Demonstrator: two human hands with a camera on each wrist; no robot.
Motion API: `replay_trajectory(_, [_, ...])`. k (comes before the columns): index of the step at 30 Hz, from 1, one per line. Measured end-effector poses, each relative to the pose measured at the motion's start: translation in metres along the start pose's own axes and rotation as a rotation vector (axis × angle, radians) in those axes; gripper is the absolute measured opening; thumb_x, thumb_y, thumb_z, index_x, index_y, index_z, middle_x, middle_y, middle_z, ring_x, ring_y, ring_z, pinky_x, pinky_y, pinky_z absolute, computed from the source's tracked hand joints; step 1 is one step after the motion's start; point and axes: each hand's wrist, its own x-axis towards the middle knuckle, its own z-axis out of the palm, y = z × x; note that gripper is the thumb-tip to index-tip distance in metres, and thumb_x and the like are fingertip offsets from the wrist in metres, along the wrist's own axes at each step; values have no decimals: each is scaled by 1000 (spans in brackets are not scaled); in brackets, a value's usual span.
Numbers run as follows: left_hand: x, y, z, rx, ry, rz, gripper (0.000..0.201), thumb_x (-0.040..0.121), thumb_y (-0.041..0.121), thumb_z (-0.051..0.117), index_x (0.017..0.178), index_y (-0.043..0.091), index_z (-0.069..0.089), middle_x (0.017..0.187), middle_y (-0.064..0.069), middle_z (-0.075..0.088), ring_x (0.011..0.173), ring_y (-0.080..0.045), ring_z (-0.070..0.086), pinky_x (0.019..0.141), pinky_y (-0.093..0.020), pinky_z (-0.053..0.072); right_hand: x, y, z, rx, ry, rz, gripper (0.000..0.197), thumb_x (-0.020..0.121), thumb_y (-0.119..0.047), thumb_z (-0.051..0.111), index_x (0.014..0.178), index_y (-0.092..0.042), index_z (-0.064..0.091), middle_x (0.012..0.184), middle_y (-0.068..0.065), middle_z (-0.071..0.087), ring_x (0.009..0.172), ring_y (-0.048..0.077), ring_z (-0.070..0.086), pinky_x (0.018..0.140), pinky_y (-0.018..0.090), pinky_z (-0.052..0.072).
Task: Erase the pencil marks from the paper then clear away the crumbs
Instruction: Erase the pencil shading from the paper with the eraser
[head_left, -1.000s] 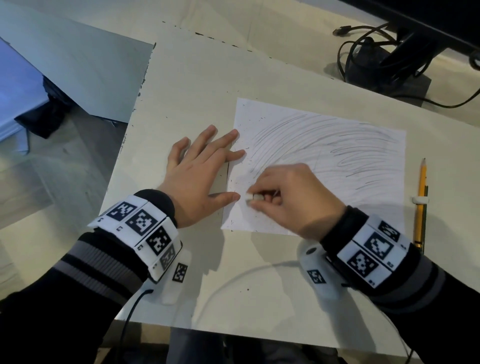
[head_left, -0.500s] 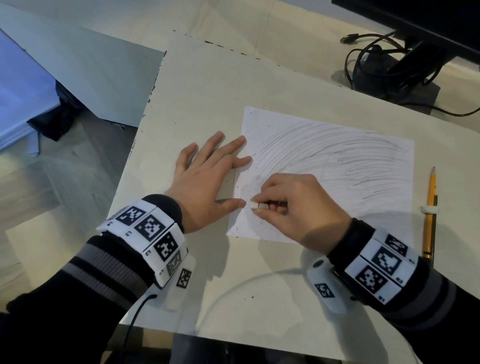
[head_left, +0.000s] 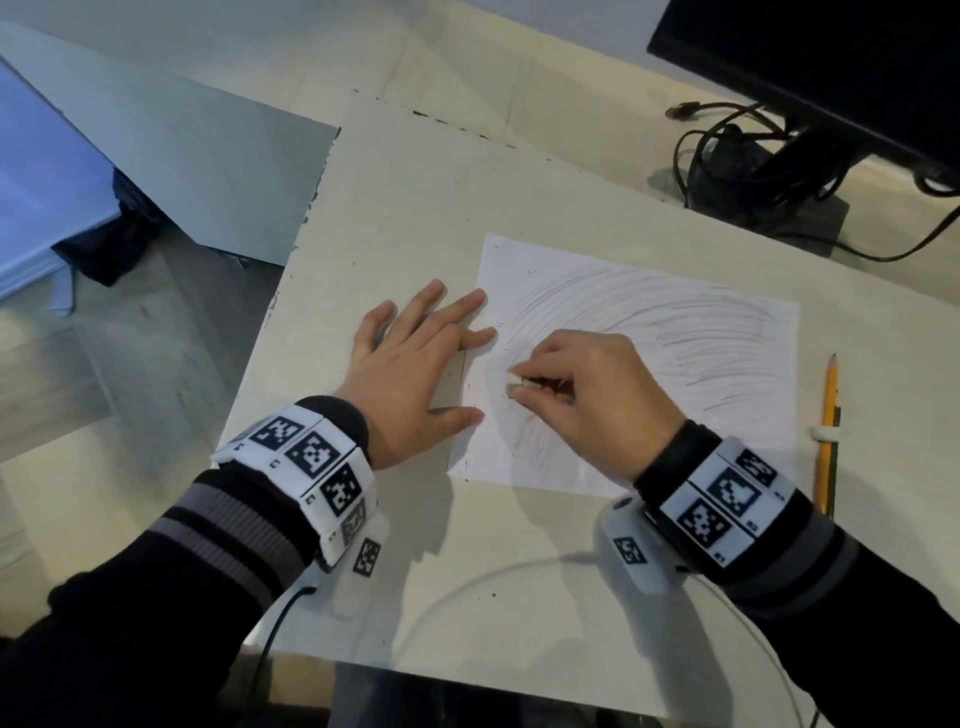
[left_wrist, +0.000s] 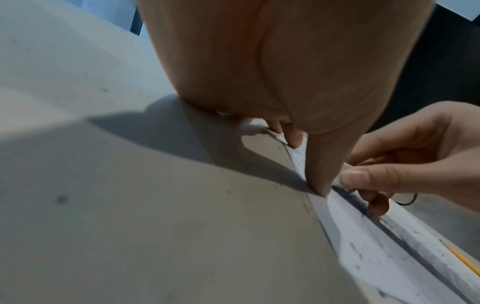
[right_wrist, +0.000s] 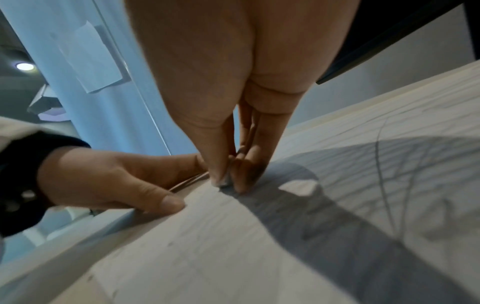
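A white sheet of paper (head_left: 675, 332) covered in grey pencil strokes lies on the pale table (head_left: 395, 218). My right hand (head_left: 587, 395) pinches a small white eraser (head_left: 517, 387) between thumb and fingers and presses it on the paper's left part; the right wrist view shows the eraser (right_wrist: 224, 181) touching the sheet (right_wrist: 259, 236). My left hand (head_left: 415, 374) lies flat with spread fingers on the table, its thumb and fingertips pinning the paper's left edge (left_wrist: 319, 207). Small dark crumbs dot the sheet's left margin.
A yellow pencil (head_left: 828, 431) lies just right of the paper. A monitor stand with tangled black cables (head_left: 753, 171) sits at the back right. The table's left edge (head_left: 291, 260) drops to the floor. A white cable (head_left: 467, 577) loops near the front.
My right hand with the eraser has shifted a little up the paper, away from me. The left hand stays pressed at the paper's edge.
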Motion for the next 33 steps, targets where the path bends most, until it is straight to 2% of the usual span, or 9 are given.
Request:
replay_trajectory(5, [0,0,1,8,11,2,70,85,51,65,146,36,34,160,25,0,147,-1,-17,116,-37,-14,-8,-6,4,23,-90,-63,9,86,-18,75,92,-11,77,81,-3,65,69,8,57,67,27,50])
replay_trajectory(9, [0,0,2,-4,14,1,69,85,50,67,145,37,35,160,26,0,144,3,-19,116,-35,-15,10,1,-4,-29,38,-10,12,86,-20,75,94,-12,78,82,-3,67,71,9,59,70,27,52])
replay_trajectory(13, [0,-2,2,-2,14,4,69,86,49,66,146,37,34,160,26,0,145,3,-20,116,-35,-16,7,-3,-2,22,-71,-61,12,85,-20,76,95,-13,78,82,-5,66,69,5,58,68,21,50])
replay_trajectory(15, [0,-1,2,-4,11,2,70,85,49,67,146,38,33,160,27,0,144,3,-20,115,-34,-16,16,2,-8,-5,-38,-41,11,85,-22,76,93,-15,79,81,-5,67,70,6,58,70,24,51])
replay_trajectory(18, [1,-1,2,-8,1,-3,73,86,49,66,148,40,28,160,27,0,144,3,-20,115,-34,-16,21,6,-11,-35,18,-32,8,86,-21,75,90,-15,79,79,-4,67,70,8,59,69,27,51])
replay_trajectory(22, [1,-1,2,7,-1,-7,77,87,51,64,151,42,22,160,27,-2,146,1,-20,116,-36,-15,10,-2,-9,-13,-153,-73,12,84,-22,77,93,-15,79,82,-6,68,71,5,59,70,19,48])
replay_trajectory(27, [1,-3,3,22,-5,-22,89,87,53,63,156,39,9,160,27,-5,146,0,-20,115,-35,-14,36,4,-12,-63,10,-41,10,86,-24,74,85,-14,77,77,-4,66,70,10,59,71,30,51])
replay_trajectory(30, [2,-3,4,37,-16,-21,90,88,55,61,156,39,4,160,28,-9,146,0,-22,115,-35,-16,16,1,-8,-17,-73,-54,8,86,-22,74,91,-16,77,80,-6,66,70,6,59,69,23,50])
replay_trajectory(33, [2,-3,4,31,-9,-24,90,88,55,61,156,40,4,160,28,-9,146,-1,-21,116,-36,-15,20,3,-12,0,-110,-51,9,85,-24,75,91,-17,77,79,-8,65,71,6,59,69,24,50])
